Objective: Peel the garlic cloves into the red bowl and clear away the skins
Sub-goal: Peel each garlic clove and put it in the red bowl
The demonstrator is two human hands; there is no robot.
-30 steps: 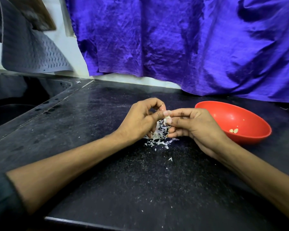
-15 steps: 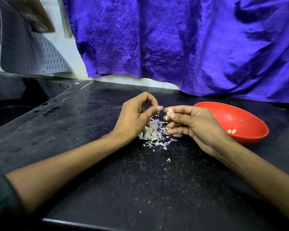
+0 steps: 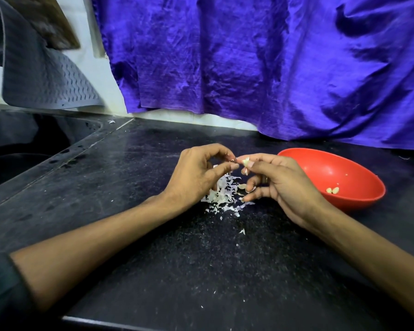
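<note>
My right hand (image 3: 280, 185) pinches a small garlic clove (image 3: 246, 161) between thumb and forefinger above the counter. My left hand (image 3: 196, 175) hovers just left of it, fingers curled, thumb and forefinger tips close to the clove; whether they hold a scrap of skin is too small to tell. Under both hands lies a heap of white garlic skins (image 3: 221, 194), with one unpeeled clove (image 3: 242, 186) at its right edge. The red bowl (image 3: 359, 173) sits to the right, behind my right hand, with two or three peeled cloves (image 3: 333, 190) inside.
The black stone counter (image 3: 201, 259) carries scattered skin flecks. A dark sink (image 3: 22, 149) lies at the left. A grey perforated mat (image 3: 48, 84) hangs on the wall. A purple cloth (image 3: 273, 63) drapes behind the counter.
Both hands have lifted slightly from the skin heap and drawn a little apart. The clove stays in my right hand's fingertips while my left thumb has come off it.
</note>
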